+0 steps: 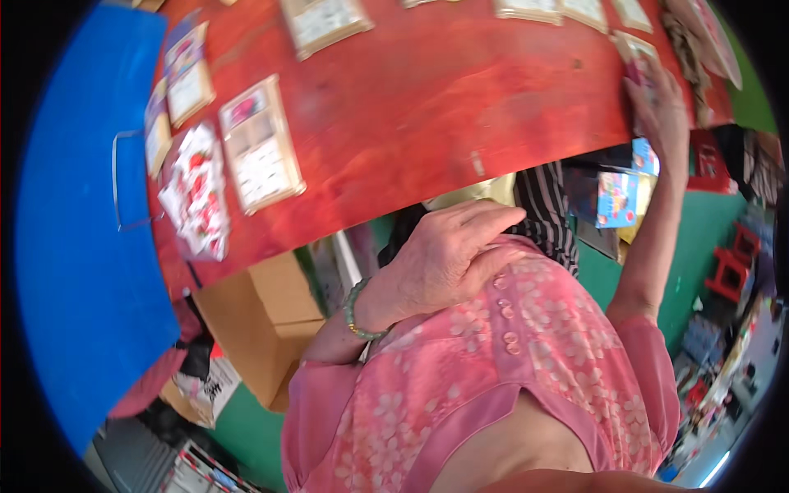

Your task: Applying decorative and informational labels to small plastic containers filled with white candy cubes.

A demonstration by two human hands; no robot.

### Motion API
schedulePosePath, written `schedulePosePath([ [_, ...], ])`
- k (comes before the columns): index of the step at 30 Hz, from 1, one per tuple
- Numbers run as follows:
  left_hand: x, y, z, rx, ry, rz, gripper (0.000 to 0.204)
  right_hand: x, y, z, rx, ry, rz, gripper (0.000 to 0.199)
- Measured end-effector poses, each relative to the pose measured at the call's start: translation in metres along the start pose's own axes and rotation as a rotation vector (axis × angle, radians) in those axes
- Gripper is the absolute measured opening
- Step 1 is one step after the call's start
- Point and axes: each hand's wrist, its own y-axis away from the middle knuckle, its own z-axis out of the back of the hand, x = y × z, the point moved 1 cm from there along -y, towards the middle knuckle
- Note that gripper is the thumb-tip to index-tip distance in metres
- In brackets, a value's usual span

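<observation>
My left hand (456, 255), with a green bead bracelet at its wrist, rests against the front of my pink flowered top. Its thumb and forefinger are apart with nothing visible between them; the other fingers are partly hidden. Far to the right, my right hand (664, 107) reaches to the edge of the red table (444, 90) and grips a flat packet (637, 49) with a pink picture. The hand covers much of that packet. Similar stacks of flat packets lie about the table, one of them a pale-edged stack (261, 146) at the left.
A crumpled white-and-red plastic bag (201, 193) lies at the table's left corner beside a blue panel (82, 205). Below the edge stands an open cardboard box (263, 312). Under the right side is a blue printed box (616, 200); red stools (730, 267) stand farther right.
</observation>
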Motion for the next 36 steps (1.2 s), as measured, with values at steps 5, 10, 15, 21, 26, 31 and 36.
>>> schedulePosePath([
  [5, -0.027, 0.018, 0.043, -0.309, -0.299, -0.016, 0.024, -0.005, 0.000, -0.005, 0.016, 0.268, 0.130, 0.062],
  [10, -0.011, 0.033, 0.079, -0.601, -1.010, 0.223, 0.045, 0.081, 0.032, 0.032, -0.236, -0.127, 0.094, 0.045],
  [15, 0.032, 0.038, 0.103, -0.591, -1.293, 0.301, 0.052, 0.161, 0.055, 0.025, -0.112, -0.377, 0.244, 0.035],
  [21, 0.033, 0.033, 0.095, -0.566, -1.239, 0.257, 0.044, 0.159, 0.082, 0.031, -0.076, -0.589, 0.292, 0.028],
  [26, 0.032, 0.015, 0.064, -0.498, -1.295, 0.196, 0.046, 0.135, 0.113, 0.034, 0.330, -0.785, 0.354, 0.012],
  [31, 0.023, 0.000, 0.034, -0.441, -1.303, 0.208, 0.057, 0.119, 0.134, 0.025, 0.499, -0.807, 0.246, 0.019],
  [36, 0.008, -0.001, 0.013, -0.579, -1.025, -0.229, 0.047, 0.136, 0.141, -0.033, 0.572, -0.846, 0.347, 0.058],
])
